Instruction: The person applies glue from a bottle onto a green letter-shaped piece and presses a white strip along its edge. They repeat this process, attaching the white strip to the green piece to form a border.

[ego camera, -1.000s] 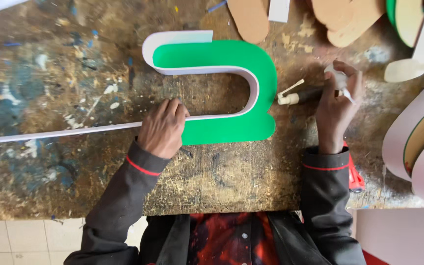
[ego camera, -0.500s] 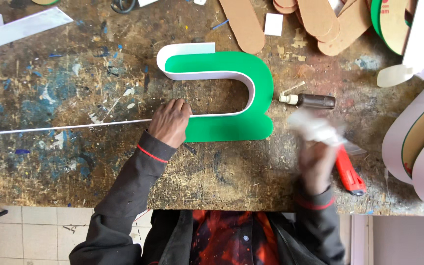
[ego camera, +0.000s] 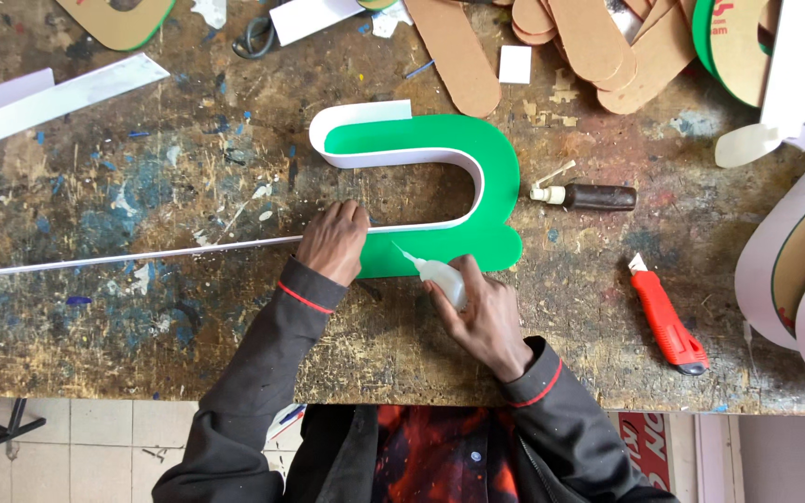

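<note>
A green curved letter shape (ego camera: 491, 168) lies flat on the stained workbench (ego camera: 123, 307). A white plastic strip (ego camera: 123, 258) stands on edge along its inner contour and runs off to the left. My left hand (ego camera: 334, 242) presses the strip against the green shape's lower arm. My right hand (ego camera: 482, 312) holds a small white squeeze bottle (ego camera: 440, 273) with its nozzle pointing up-left at the strip on the green shape.
A dark brown bottle (ego camera: 598, 197) lies right of the green shape. A red utility knife (ego camera: 665, 319) lies further right. Cardboard cut-outs (ego camera: 598, 42), white strips (ego camera: 48, 98), scissors (ego camera: 253, 39) and large curved letter pieces (ego camera: 794, 261) ring the bench's back and right.
My right hand has come from the right of the bench to the green shape's lower arm with the squeeze bottle. My left hand stays on the strip.
</note>
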